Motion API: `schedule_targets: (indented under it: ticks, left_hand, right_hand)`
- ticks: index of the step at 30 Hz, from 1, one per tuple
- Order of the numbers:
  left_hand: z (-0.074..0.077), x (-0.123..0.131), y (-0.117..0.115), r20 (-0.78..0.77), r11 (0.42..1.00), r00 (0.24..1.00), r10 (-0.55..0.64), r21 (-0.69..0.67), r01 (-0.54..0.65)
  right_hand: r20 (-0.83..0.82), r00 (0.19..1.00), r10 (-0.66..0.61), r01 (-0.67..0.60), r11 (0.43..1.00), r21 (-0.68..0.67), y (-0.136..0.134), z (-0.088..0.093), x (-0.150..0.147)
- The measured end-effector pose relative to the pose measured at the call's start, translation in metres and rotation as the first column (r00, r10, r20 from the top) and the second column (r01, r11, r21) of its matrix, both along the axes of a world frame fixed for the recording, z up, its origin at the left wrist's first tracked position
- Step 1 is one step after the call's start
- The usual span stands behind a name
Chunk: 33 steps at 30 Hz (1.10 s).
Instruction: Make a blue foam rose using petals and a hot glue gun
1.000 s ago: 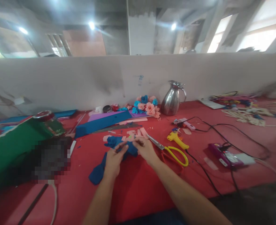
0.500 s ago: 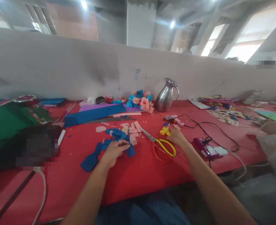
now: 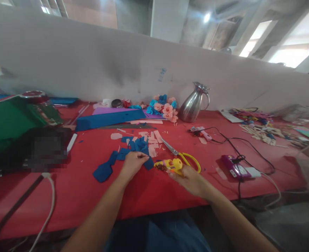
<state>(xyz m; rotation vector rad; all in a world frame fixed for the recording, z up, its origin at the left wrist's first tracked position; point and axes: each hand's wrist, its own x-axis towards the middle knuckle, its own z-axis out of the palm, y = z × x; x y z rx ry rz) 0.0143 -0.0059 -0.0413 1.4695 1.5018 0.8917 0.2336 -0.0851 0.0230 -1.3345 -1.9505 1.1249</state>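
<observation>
My right hand point(image 3: 193, 180) is closed around a yellow glue gun point(image 3: 174, 163), its brown-stained front end pointing left toward my other hand. Thumb and fingers of my left hand point(image 3: 134, 163) are pinched together over blue paper pieces point(image 3: 103, 171); whatever they hold is too small or hidden to make out. Behind the glue gun lie scissors point(image 3: 191, 161) with yellow handles, blades pointing away to the left. Cut pink paper pieces point(image 3: 152, 150) are scattered beside the blue ones on the red tabletop point(image 3: 154, 196).
Pink and blue paper flowers point(image 3: 167, 109) stand near a steel jug point(image 3: 193, 105) by the partition. A pink glue gun point(image 3: 205, 134) and a purple power socket point(image 3: 234, 167) trail cables on the right. Folded blue paper point(image 3: 109, 119) and a dark, blurred-out item point(image 3: 48, 148) are at left.
My right hand has lifted the yellow glue gun and brought it left and nearer, beside my left hand. The left hand stays pinched over the blue paper. The camera view has shifted slightly.
</observation>
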Motion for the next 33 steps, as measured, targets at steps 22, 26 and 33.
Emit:
schedule_targets:
  ticks: [22, 26, 33]
  left_hand:
    - [0.003, -0.003, 0.000, 0.024, 0.997, 0.997, -0.068, -0.018, 0.069]
    - [0.002, -0.002, 0.000, 0.070, 0.999, 0.997, -0.032, -0.017, 0.034]
    - [-0.010, -0.004, 0.003, 0.118, 0.999, 0.992, -0.034, 0.007, 0.034]
  right_hand:
    - [0.221, 0.970, -0.104, 0.118, 0.992, -0.051, 0.007, -0.020, -0.013]
    - [0.201, 0.972, -0.121, 0.134, 0.990, -0.048, 0.007, -0.016, -0.013]
    - [0.192, 0.971, -0.141, 0.147, 0.989, -0.018, 0.010, -0.018, -0.011]
